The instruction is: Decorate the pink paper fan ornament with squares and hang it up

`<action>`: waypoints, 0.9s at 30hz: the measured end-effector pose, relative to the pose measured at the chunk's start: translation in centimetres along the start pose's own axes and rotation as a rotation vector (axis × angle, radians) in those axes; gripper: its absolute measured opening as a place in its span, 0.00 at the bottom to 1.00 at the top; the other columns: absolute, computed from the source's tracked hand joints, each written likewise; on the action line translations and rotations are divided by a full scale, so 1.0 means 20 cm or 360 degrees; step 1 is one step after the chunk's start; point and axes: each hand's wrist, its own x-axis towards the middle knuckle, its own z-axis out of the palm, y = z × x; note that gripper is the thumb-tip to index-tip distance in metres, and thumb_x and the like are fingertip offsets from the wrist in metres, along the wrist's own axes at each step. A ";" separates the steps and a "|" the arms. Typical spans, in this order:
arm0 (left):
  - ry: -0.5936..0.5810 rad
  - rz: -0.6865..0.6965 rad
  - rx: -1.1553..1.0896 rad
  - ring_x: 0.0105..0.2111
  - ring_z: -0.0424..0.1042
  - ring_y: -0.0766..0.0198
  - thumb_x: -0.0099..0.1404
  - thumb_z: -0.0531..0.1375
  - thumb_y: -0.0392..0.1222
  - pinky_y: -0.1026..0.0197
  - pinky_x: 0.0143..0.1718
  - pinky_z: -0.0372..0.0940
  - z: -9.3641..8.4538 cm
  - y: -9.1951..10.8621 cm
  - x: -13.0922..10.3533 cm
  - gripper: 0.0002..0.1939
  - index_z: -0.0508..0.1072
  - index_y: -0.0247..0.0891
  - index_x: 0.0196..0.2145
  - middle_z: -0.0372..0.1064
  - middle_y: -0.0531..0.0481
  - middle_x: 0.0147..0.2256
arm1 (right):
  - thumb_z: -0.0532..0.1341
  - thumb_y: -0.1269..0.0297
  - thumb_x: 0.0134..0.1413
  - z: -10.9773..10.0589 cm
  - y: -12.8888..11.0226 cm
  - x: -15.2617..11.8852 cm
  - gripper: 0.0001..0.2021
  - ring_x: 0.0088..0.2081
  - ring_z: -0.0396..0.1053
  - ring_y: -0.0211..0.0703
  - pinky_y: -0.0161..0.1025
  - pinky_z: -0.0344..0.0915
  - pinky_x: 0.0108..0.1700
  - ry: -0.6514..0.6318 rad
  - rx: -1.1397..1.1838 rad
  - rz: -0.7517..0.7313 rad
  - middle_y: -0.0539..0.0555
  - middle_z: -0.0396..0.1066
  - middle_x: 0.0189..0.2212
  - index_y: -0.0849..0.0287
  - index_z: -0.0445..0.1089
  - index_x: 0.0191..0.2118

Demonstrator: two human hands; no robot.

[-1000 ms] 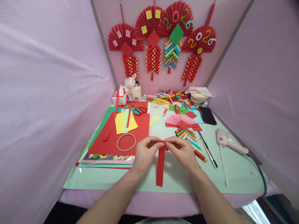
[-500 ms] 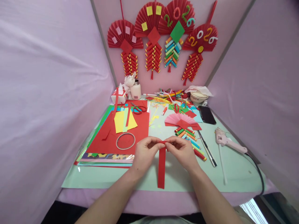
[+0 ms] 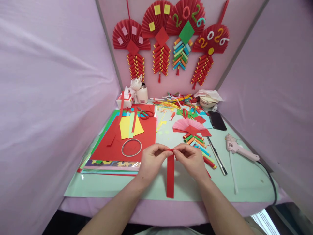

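A long red paper strip (image 3: 170,178) hangs down toward the table's front edge, its top end pinched between both hands. My left hand (image 3: 154,161) grips that end from the left with thumb and fingers together. My right hand (image 3: 192,160) pinches it from the other side, and the fingertips of the two hands nearly meet. The top end looks folded or rolled, but the fingers partly cover it. Just beyond my right hand lies a pink paper fan (image 3: 187,124) with a red square and a tail of coloured paper rolls (image 3: 200,147), partly hidden by that hand.
Stacked red paper sheets (image 3: 102,143) lie left, bearing a ring (image 3: 131,148), yellow paper (image 3: 124,127) and scissors (image 3: 146,114). On the right are a pen (image 3: 216,155), a glue gun (image 3: 241,148) with its cord, and a phone (image 3: 217,120). Finished fans (image 3: 132,34) hang behind.
The hanging part of the red paper strip has swung slightly to the right. Both hands keep their pinch in nearly the same place.
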 end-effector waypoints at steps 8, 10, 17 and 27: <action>-0.0071 0.0075 0.0063 0.28 0.71 0.65 0.54 0.66 0.40 0.65 0.32 0.66 -0.01 -0.01 -0.01 0.05 0.76 0.37 0.25 0.73 0.52 0.25 | 0.61 0.68 0.50 0.01 0.00 -0.01 0.05 0.26 0.64 0.37 0.34 0.61 0.28 0.0024 0.0002 -0.0115 0.49 0.67 0.23 0.58 0.70 0.26; -0.0114 0.0128 0.0082 0.29 0.71 0.65 0.56 0.65 0.40 0.65 0.33 0.65 -0.01 -0.01 -0.02 0.05 0.75 0.37 0.25 0.73 0.51 0.26 | 0.60 0.69 0.50 0.01 0.00 -0.01 0.05 0.26 0.63 0.36 0.34 0.60 0.28 0.0032 -0.0009 -0.0148 0.49 0.66 0.22 0.58 0.69 0.25; -0.0173 0.0152 0.0031 0.31 0.71 0.64 0.57 0.64 0.41 0.64 0.35 0.66 -0.01 -0.02 -0.01 0.06 0.75 0.36 0.26 0.73 0.50 0.27 | 0.60 0.71 0.50 0.03 0.00 -0.01 0.06 0.27 0.62 0.37 0.35 0.60 0.30 0.0049 0.0046 -0.0210 0.48 0.64 0.23 0.57 0.67 0.24; -0.0147 0.0126 0.0060 0.33 0.72 0.63 0.59 0.62 0.43 0.63 0.36 0.67 -0.01 -0.04 0.01 0.07 0.74 0.36 0.30 0.74 0.49 0.30 | 0.60 0.66 0.49 0.00 0.01 0.02 0.02 0.28 0.66 0.38 0.35 0.63 0.31 0.0006 0.0057 0.0073 0.50 0.69 0.26 0.58 0.69 0.30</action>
